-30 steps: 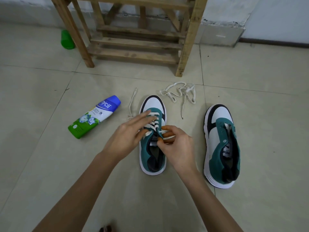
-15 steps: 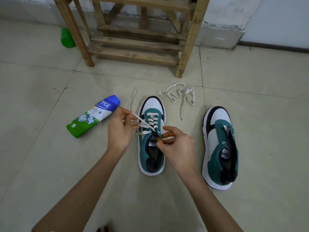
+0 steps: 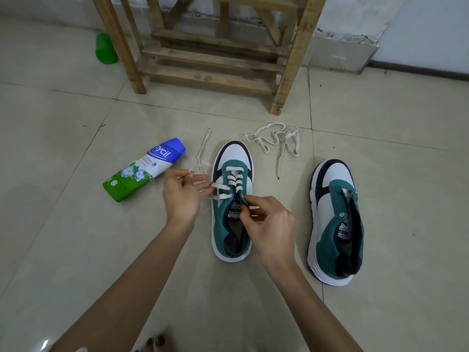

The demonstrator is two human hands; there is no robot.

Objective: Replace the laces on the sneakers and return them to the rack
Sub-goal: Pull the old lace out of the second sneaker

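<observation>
Steadying the half-laced sneaker [image 3: 220,219] on the floor, I am pinching its green eyelet edge with my right hand [image 3: 266,222], thumb and fingertips together, so the next hole is facing me. My left hand [image 3: 184,194] is nipping the lace [image 3: 223,186] just left of the shoe, drawing out slack. The second sneaker [image 3: 327,207] is lying unlaced, well to the right.

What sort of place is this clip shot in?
Probably a home entry or utility corner, indoors: bare tiled floor, a rough wooden rack against a scuffed painted wall, and a sneaker being laced on the floor.
</observation>
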